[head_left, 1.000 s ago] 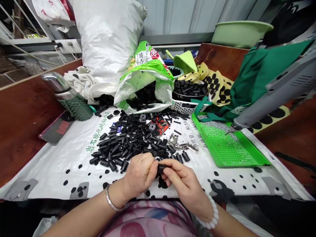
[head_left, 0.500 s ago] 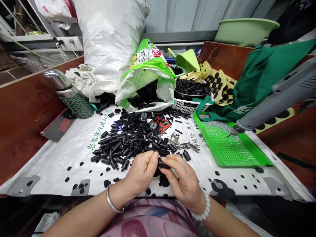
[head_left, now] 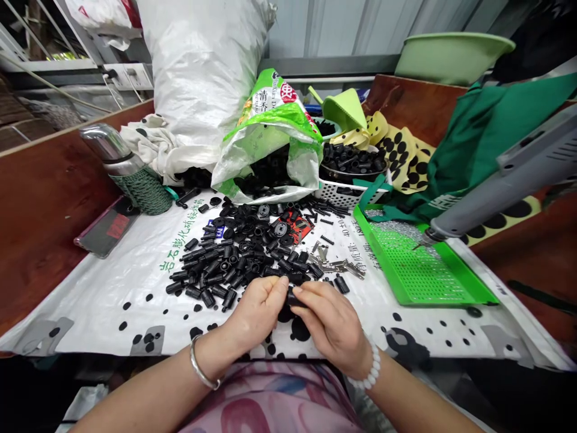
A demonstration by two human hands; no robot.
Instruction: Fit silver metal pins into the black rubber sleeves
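Note:
Near the front edge of the table, my left hand (head_left: 259,310) and my right hand (head_left: 333,322) meet over a small black cylindrical part (head_left: 293,297). The fingers of my right hand are closed round the part. My left hand is closed too, thumb and forefinger pinched at the part's left end; what lies inside that fist is hidden. Just beyond my hands spreads a heap of black plastic parts (head_left: 234,252), with thin metal pieces (head_left: 345,266) at its right side.
A green tray (head_left: 406,291) lies at the right under a grey power screwdriver (head_left: 500,174). Behind the heap are an open bag (head_left: 270,129) and a white basket (head_left: 338,193). At the left stand a flask (head_left: 130,174) and a phone (head_left: 108,228).
The black part has turned slightly and shows less between my hands. My right-hand fingers have shifted a little over it. The view has moved very slightly.

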